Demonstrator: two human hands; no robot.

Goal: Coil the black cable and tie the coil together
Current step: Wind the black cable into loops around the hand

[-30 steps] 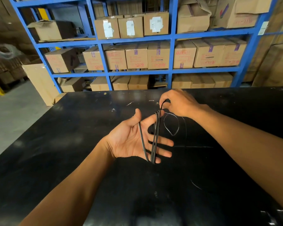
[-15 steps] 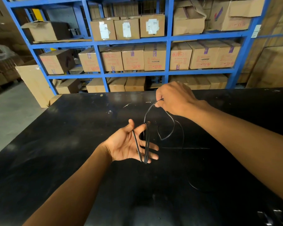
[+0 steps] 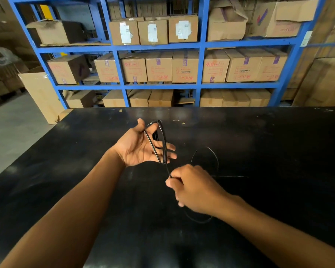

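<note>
Black cable (image 3: 163,149) looped around spread left hand (image 3: 137,147), its trailing strand being pinched just below by right hand (image 3: 193,188).

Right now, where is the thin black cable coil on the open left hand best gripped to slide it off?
Probably pinch the thin black cable coil where its strands bunch across the fingers of the left hand, coming from the fingertip side: the fingers are straight, so the loops should slide off that way.

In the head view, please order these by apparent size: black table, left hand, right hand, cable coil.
1. black table
2. right hand and left hand: they look alike; the right is nearer the camera, so unranked
3. cable coil
</note>
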